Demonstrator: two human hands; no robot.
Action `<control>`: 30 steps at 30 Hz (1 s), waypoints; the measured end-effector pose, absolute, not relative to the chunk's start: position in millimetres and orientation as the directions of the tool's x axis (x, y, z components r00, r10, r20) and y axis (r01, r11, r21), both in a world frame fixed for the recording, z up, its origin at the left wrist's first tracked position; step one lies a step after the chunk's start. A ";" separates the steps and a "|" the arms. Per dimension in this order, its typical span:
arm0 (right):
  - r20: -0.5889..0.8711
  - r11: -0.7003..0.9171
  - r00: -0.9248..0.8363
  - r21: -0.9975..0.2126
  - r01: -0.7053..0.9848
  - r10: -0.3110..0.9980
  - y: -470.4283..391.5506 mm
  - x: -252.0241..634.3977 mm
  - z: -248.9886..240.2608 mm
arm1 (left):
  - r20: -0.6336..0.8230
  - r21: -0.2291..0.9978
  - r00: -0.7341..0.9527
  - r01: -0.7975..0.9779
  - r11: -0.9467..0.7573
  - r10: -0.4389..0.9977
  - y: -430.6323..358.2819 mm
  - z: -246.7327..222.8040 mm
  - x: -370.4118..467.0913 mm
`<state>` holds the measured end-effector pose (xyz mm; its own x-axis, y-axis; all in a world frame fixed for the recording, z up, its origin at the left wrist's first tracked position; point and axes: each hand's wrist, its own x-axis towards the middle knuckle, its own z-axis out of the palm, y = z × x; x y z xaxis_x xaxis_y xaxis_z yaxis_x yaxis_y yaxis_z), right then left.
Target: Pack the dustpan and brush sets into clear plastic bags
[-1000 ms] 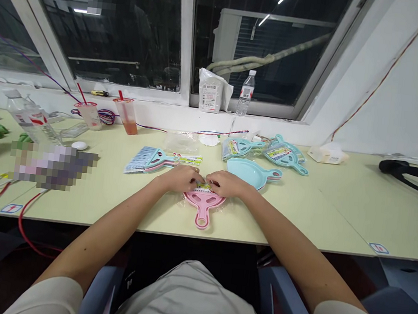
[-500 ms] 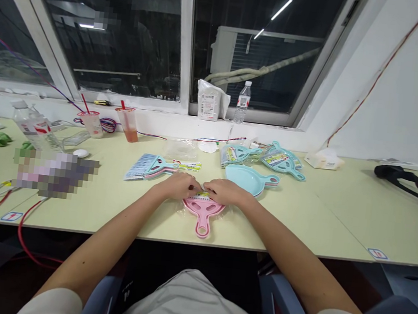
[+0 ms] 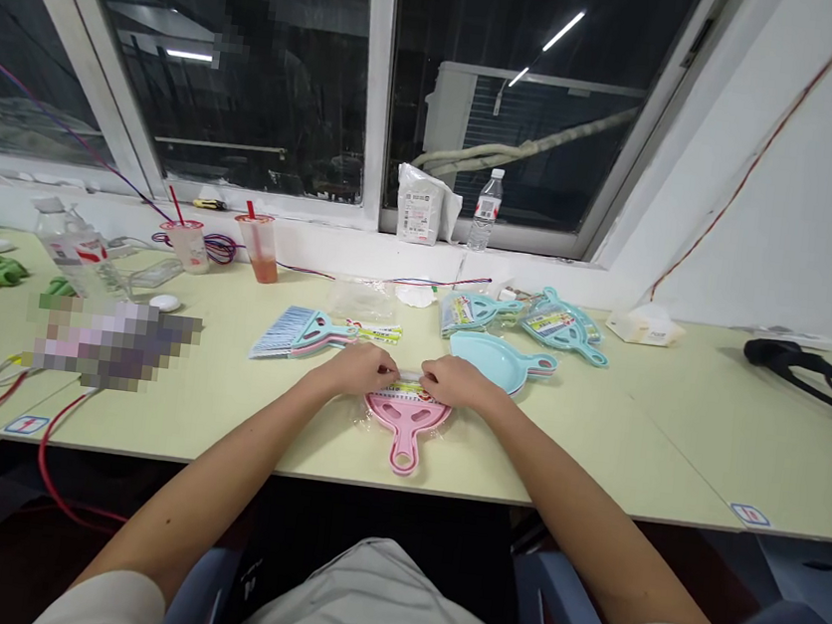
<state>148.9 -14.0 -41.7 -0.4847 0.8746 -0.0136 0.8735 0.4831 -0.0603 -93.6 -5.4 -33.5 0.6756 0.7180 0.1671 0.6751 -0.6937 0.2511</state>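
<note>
In front of me a pink mini dustpan and brush set (image 3: 407, 423) lies in a clear plastic bag, handle toward me. A printed label with green and red covers its far part. My left hand (image 3: 366, 369) pinches the bag's far edge at the left corner, fingers closed. At the right corner my right hand (image 3: 451, 380) grips the same edge, also closed. A whitish strip of the bag shows between the two hands. Beyond the left hand lies a small blue brush (image 3: 294, 331); a light blue dustpan (image 3: 490, 358) rests just past my right hand.
Bagged blue sets (image 3: 563, 324) lie at the back right beside a tissue pack (image 3: 646, 325). Flattened clear plastic (image 3: 362, 299) lies at the back. Drink cups (image 3: 258, 249) and plastic bottles (image 3: 73, 253) stand left. Black straps (image 3: 814, 377) lie far right.
My hands have moved slightly apart along the bag's far edge, my right hand shifting rightward. More of the label and bag edge shows between them. The view has tilted up slightly.
</note>
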 end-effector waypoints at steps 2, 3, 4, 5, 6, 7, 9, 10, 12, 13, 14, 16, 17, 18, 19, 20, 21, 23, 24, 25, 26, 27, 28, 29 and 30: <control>-0.010 0.476 -0.479 -0.092 0.874 0.878 -14.1 149.3 -41.1 | 0.169 0.253 0.676 0.674 -0.694 0.717 -5.3 -34.6 -92.8; -0.007 0.473 -0.476 -0.110 0.874 0.879 -14.1 149.5 -40.7 | 0.169 0.258 0.676 0.672 -0.694 0.718 -5.1 -35.2 -92.5; -0.004 0.470 -0.474 -0.131 0.873 0.880 -14.1 149.8 -40.2 | 0.169 0.264 0.674 0.672 -0.692 0.719 -4.8 -35.9 -92.4; -0.005 0.466 -0.472 -0.151 0.872 0.882 -13.8 150.2 -39.7 | 0.166 0.273 0.671 0.673 -0.688 0.722 -4.4 -36.4 -92.4; -0.005 0.463 -0.470 -0.172 0.870 0.882 -13.5 150.8 -39.2 | 0.164 0.283 0.666 0.675 -0.682 0.727 -3.9 -36.9 -92.5; -0.006 0.459 -0.469 -0.192 0.867 0.883 -13.2 151.5 -38.8 | 0.161 0.294 0.661 0.677 -0.674 0.733 -3.3 -37.3 -92.7; -0.009 0.454 -0.468 -0.223 0.862 0.884 -12.6 153.3 -38.2 | 0.151 0.321 0.648 0.682 -0.657 0.747 -1.8 -37.7 -93.4; -0.010 0.457 -0.473 -0.233 0.858 0.881 -12.5 154.2 -38.0 | 0.145 0.335 0.641 0.684 -0.647 0.753 -1.0 -37.7 -93.7; -0.014 0.473 -0.490 -0.239 0.848 0.871 -12.8 155.7 -37.6 | 0.130 0.363 0.636 0.683 -0.634 0.760 0.2 -37.3 -94.3; -0.016 0.484 -0.502 -0.236 0.842 0.865 -13.2 156.1 -37.3 | 0.123 0.372 0.638 0.680 -0.631 0.760 0.5 -37.0 -94.6; -0.016 0.496 -0.512 -0.228 0.838 0.859 -13.7 156.1 -37.1 | 0.119 0.376 0.643 0.676 -0.633 0.757 0.7 -36.5 -94.8; -0.017 0.508 -0.522 -0.206 0.837 0.853 -14.8 154.6 -36.6 | 0.118 0.369 0.655 0.669 -0.645 0.747 0.2 -35.6 -95.2; -0.021 0.506 -0.519 -0.194 0.840 0.854 -15.3 153.2 -36.5 | 0.121 0.358 0.658 0.669 -0.651 0.743 -0.3 -35.2 -95.3; -0.030 0.497 -0.510 -0.181 0.849 0.860 -15.6 151.2 -36.5 | 0.127 0.345 0.661 0.670 -0.657 0.740 -0.9 -34.8 -95.3; -0.038 0.483 -0.495 -0.168 0.859 0.868 -15.7 148.9 -36.7 | 0.133 0.332 0.664 0.670 -0.664 0.736 -1.7 -34.6 -95.3; -0.043 0.463 -0.475 -0.155 0.873 0.879 -15.7 146.3 -37.2 | 0.138 0.317 0.666 0.671 -0.670 0.733 -2.5 -34.5 -95.0; -0.044 0.442 -0.451 -0.141 0.886 0.891 -15.5 143.5 -37.9 | 0.143 0.300 0.671 0.671 -0.678 0.728 -3.4 -34.5 -94.6; -0.029 0.399 -0.404 -0.113 0.910 0.914 -14.9 138.5 -39.6 | 0.148 0.261 0.684 0.670 -0.695 0.715 -4.9 -35.0 -93.3; -0.021 0.382 -0.385 -0.099 0.919 0.923 -14.6 136.5 -40.5 | 0.149 0.239 0.689 0.671 -0.702 0.710 -5.5 -35.2 -92.6; -0.015 0.370 -0.373 -0.086 0.925 0.928 -14.2 135.1 -41.2 | 0.151 0.220 0.692 0.673 -0.706 0.706 -6.0 -35.4 -91.8; -0.015 0.363 -0.365 -0.076 0.929 0.931 -13.8 134.1 -41.7 | 0.151 0.208 0.694 0.674 -0.709 0.704 -6.4 -35.3 -91.1; -0.018 0.360 -0.362 -0.071 0.930 0.932 -13.3 133.7 -41.9 | 0.150 0.204 0.696 0.673 -0.711 0.702 -6.7 -34.8 -90.6; -0.025 0.360 -0.362 -0.069 0.930 0.932 -12.8 133.8 -41.8 | 0.147 0.209 0.696 0.673 -0.710 0.703 -6.9 -34.0 -90.4; -0.033 0.362 -0.364 -0.070 0.930 0.931 -12.3 134.3 -41.4 | 0.141 0.223 0.693 0.673 -0.705 0.707 -7.1 -32.8 -90.5; -0.043 0.364 -0.368 -0.075 0.928 0.929 -11.7 135.1 -40.7 | 0.130 0.241 0.689 0.676 -0.697 0.713 -7.1 -31.4 -91.0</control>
